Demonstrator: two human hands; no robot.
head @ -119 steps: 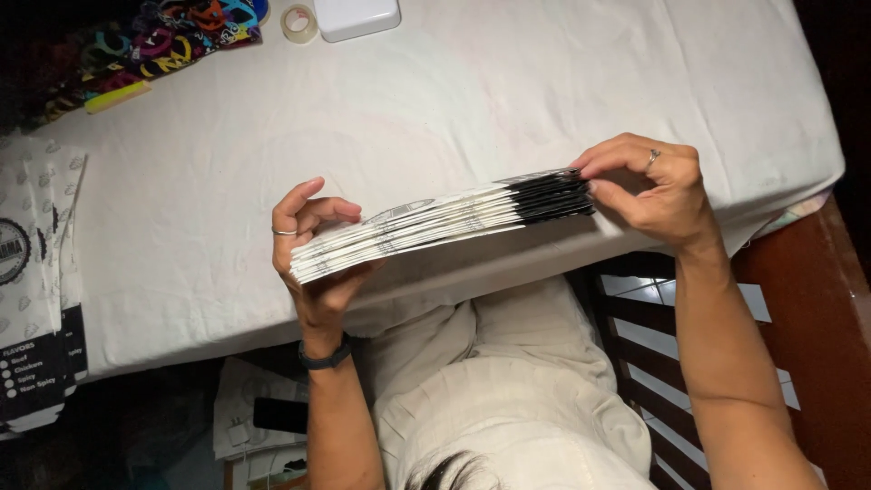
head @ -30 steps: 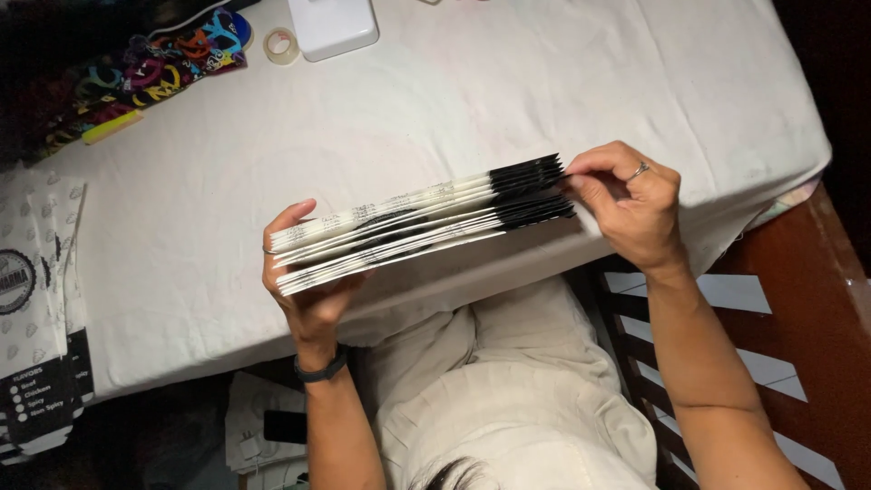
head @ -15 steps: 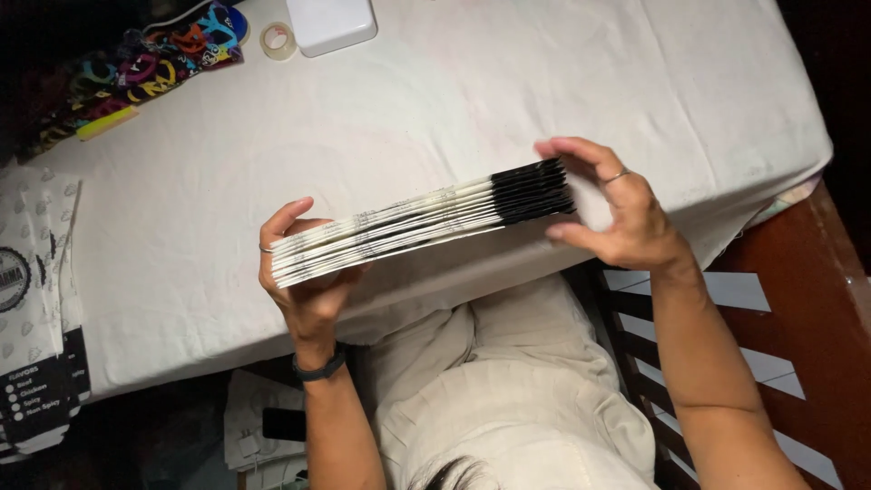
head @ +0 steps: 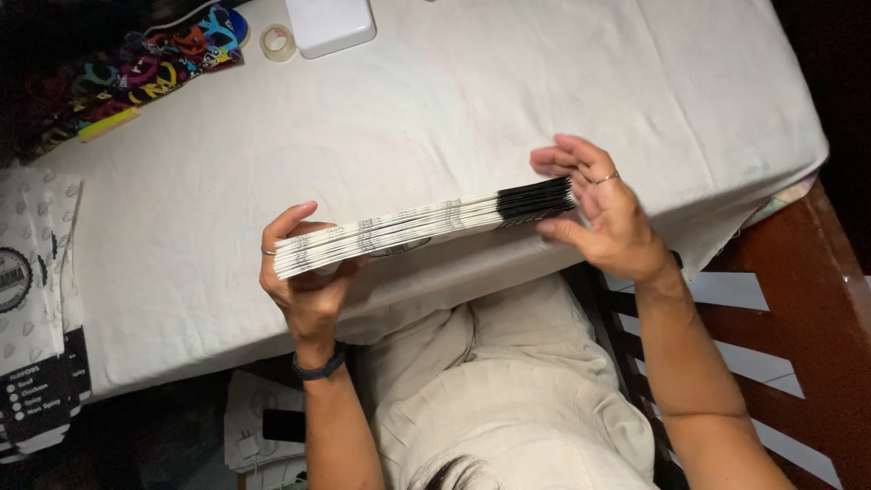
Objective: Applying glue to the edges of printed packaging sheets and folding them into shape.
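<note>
1. The step in hand looks like squaring a stack of flat printed bags (head: 422,227), held edge-up over the near side of the white cloth-covered table (head: 508,100); the stack tilts, its black-banded end higher.
2. The left hand (head: 308,290) is closed around the stack's white end, thumb over the top, fingers underneath; the right hand (head: 603,213) is spread open against the black end, palm touching it, fingers not curled round it.
3. By my judgement the next move calls for even pressure from both ends so no sheet slips out of line.
4. Beyond the stack lie a white box (head: 328,23) and a tape roll (head: 278,41); left of the stack sits a colourful heap (head: 136,77), and more printed bags (head: 36,299) hang at the table's left edge.
5. Right of the stack stands a dark wooden chair (head: 817,308); the room around is dark.
</note>
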